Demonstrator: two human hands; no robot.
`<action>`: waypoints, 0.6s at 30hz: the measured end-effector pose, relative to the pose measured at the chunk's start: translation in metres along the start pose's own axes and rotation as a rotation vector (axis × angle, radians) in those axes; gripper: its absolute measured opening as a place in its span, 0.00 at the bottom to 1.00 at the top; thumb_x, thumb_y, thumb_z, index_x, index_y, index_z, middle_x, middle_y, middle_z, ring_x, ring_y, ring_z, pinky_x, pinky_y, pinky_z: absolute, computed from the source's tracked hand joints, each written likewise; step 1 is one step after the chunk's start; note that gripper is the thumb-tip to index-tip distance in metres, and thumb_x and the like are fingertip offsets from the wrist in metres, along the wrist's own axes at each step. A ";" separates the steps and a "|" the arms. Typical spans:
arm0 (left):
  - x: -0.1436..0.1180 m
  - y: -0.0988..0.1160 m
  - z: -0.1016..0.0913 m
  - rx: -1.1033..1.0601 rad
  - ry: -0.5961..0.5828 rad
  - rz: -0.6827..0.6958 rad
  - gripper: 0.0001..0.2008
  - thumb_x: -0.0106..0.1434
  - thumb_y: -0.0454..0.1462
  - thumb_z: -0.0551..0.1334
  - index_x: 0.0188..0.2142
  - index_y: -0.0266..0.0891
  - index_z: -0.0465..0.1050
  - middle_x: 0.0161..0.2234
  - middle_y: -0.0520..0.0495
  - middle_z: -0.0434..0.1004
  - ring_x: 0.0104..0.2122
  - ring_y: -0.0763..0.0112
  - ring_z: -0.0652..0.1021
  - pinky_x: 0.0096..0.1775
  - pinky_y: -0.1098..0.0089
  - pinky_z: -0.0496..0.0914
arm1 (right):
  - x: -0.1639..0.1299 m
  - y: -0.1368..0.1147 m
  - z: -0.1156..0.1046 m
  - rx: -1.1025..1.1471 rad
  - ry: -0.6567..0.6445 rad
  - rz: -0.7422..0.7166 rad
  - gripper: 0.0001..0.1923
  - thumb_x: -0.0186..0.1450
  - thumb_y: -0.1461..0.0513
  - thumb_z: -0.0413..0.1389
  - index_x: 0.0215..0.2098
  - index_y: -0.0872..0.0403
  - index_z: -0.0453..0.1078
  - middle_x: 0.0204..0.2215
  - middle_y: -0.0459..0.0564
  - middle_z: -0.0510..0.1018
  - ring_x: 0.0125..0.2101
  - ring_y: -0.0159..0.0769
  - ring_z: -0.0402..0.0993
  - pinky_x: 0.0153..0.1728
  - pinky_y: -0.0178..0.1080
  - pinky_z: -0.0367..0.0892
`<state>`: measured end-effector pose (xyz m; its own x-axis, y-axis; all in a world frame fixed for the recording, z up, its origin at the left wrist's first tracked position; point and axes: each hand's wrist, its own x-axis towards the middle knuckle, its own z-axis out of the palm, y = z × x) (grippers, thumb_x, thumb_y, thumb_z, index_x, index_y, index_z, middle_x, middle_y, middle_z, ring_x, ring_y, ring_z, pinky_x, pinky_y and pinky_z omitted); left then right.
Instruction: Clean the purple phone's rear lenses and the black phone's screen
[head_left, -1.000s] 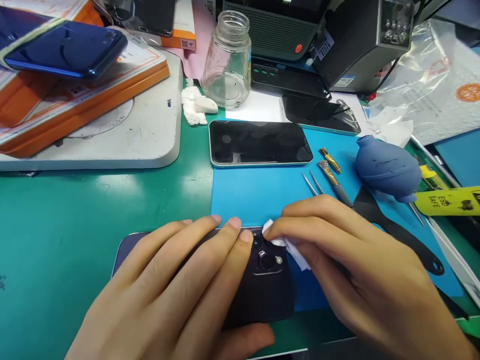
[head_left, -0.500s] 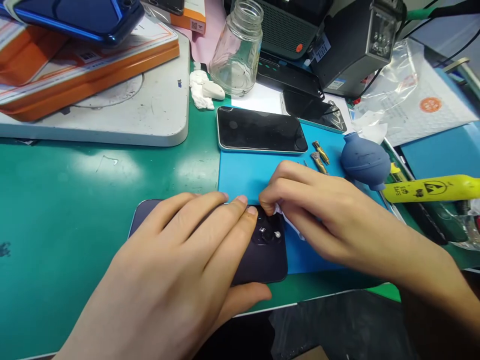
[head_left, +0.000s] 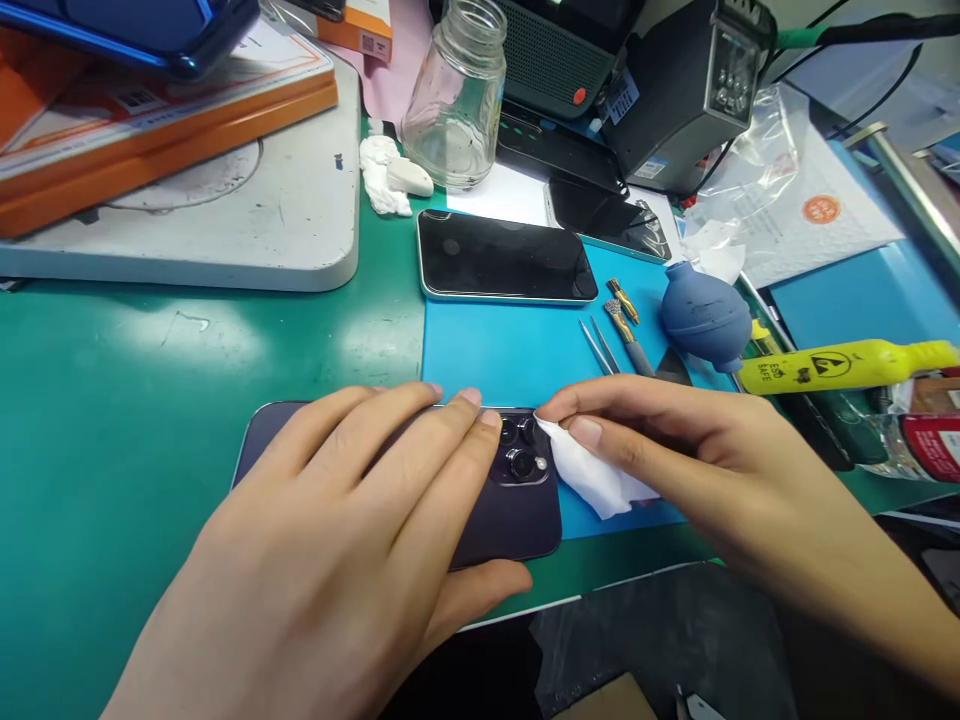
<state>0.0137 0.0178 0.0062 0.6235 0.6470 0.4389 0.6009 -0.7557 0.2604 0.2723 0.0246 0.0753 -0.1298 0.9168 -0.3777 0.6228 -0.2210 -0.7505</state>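
Squarely, my left grip (head_left: 337, 530) lies across the dark purple phone (head_left: 510, 525), which rests back side up at the near side of the worktop (head_left: 112, 400); fingertips meet its far edge and the thumb lies along its near one, so I have it clamped across its width. I judge it a stiff, fairly dense slab, smooth enough to slide, best taken by its two long edges, with pressure kept off the raised camera lenses (head_left: 520, 463) at its right end, which I would treat as fragile. My right grip (head_left: 720, 460) has thumb and forefinger together on a white tissue (head_left: 600, 480), its tip by the phone's far right corner; it should be very light, limp and easily torn, so a small pinch close to that tip suits it. Nearest me, the dim space below the worktop is hard to make out. My left fingers cover the middle of the phone, hiding where it crosses the left edge of the blue mat (head_left: 495, 350). I cannot tell whether the tissue touches a lens rim. Farther off, my right grip hides the near ends of the tweezers (head_left: 598, 348) and the metal-ended brush (head_left: 628, 338). At the far left, a blue phone (head_left: 150, 30) above orange boxes (head_left: 225, 128) is cut off.
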 end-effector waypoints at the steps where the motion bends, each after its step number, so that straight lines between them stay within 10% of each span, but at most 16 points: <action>1: -0.001 0.000 0.000 0.000 -0.002 0.005 0.25 0.82 0.51 0.56 0.63 0.33 0.73 0.61 0.44 0.82 0.59 0.50 0.76 0.54 0.47 0.68 | -0.002 0.001 0.000 0.035 -0.002 0.037 0.10 0.73 0.48 0.65 0.45 0.40 0.86 0.44 0.39 0.88 0.43 0.33 0.83 0.39 0.29 0.72; 11: -0.005 -0.004 0.002 -0.043 0.018 0.036 0.27 0.82 0.51 0.55 0.64 0.31 0.72 0.61 0.43 0.81 0.60 0.48 0.76 0.55 0.47 0.67 | -0.024 0.019 0.020 0.533 -0.071 0.313 0.19 0.73 0.50 0.66 0.58 0.47 0.83 0.14 0.40 0.71 0.14 0.23 0.63 0.19 0.27 0.59; 15: -0.005 -0.003 0.002 -0.056 0.036 0.030 0.26 0.81 0.50 0.57 0.64 0.29 0.72 0.61 0.40 0.81 0.59 0.45 0.76 0.53 0.46 0.66 | -0.040 0.020 0.027 0.066 0.215 -0.078 0.12 0.76 0.59 0.62 0.55 0.42 0.85 0.32 0.45 0.82 0.25 0.25 0.74 0.23 0.28 0.68; 18: -0.005 -0.002 0.003 -0.060 0.028 0.029 0.26 0.81 0.49 0.57 0.64 0.29 0.71 0.60 0.40 0.82 0.58 0.45 0.76 0.54 0.45 0.66 | -0.050 0.024 0.026 -0.482 0.420 -0.435 0.22 0.75 0.70 0.58 0.62 0.44 0.79 0.49 0.45 0.85 0.43 0.26 0.83 0.45 0.26 0.76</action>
<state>0.0107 0.0165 0.0010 0.6255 0.6222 0.4707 0.5514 -0.7794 0.2976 0.2734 -0.0348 0.0622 -0.1962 0.9584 0.2073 0.8621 0.2693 -0.4292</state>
